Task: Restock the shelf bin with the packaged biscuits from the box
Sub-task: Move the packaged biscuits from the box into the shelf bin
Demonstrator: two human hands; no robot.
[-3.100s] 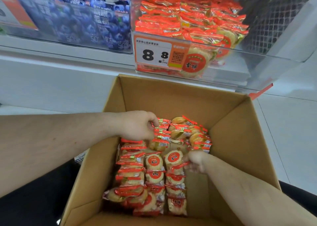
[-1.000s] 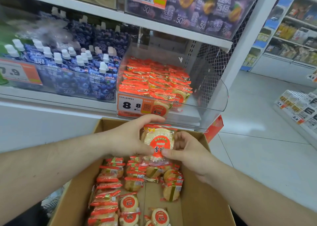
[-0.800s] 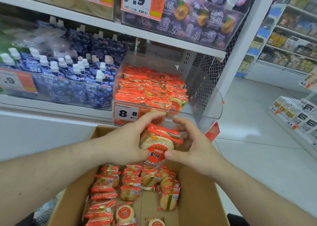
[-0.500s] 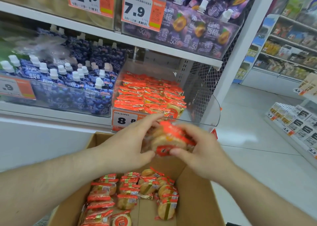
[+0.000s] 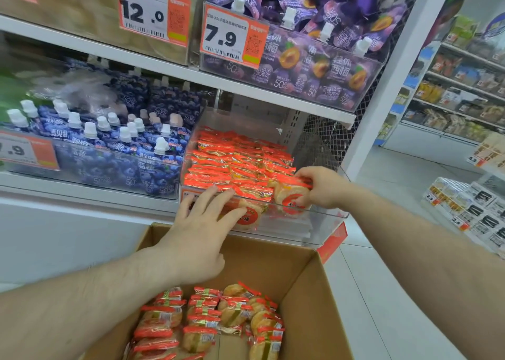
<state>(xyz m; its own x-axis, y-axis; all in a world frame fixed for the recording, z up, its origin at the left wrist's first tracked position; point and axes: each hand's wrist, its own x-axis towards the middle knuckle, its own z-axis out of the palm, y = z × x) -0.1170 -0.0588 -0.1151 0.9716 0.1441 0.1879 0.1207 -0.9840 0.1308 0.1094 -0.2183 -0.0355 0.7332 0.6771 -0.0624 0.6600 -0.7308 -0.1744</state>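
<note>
A clear plastic shelf bin [image 5: 322, 217] holds rows of orange-wrapped biscuit packs [image 5: 235, 160]. My right hand [image 5: 323, 187] reaches over the bin's front right corner, shut on a round biscuit pack [image 5: 289, 195] with a red label. My left hand [image 5: 199, 236] hovers in front of the bin's front wall, fingers spread, holding nothing. Below, a brown cardboard box [image 5: 308, 291] stands open with several more biscuit packs [image 5: 213, 321] on its bottom.
Blue spouted jelly pouches [image 5: 109, 146] fill the bin to the left. Purple pouches [image 5: 314, 45] sit on the shelf above, behind price tags 12.0 and 7.9. A white shelf post [image 5: 382, 113] rises at the right, with floor tiles and further shelves beyond.
Both hands lifted a stack of biscuit packs from the box up to the bin. My right hand now holds a pack inside the bin, and my left hand has let go.
</note>
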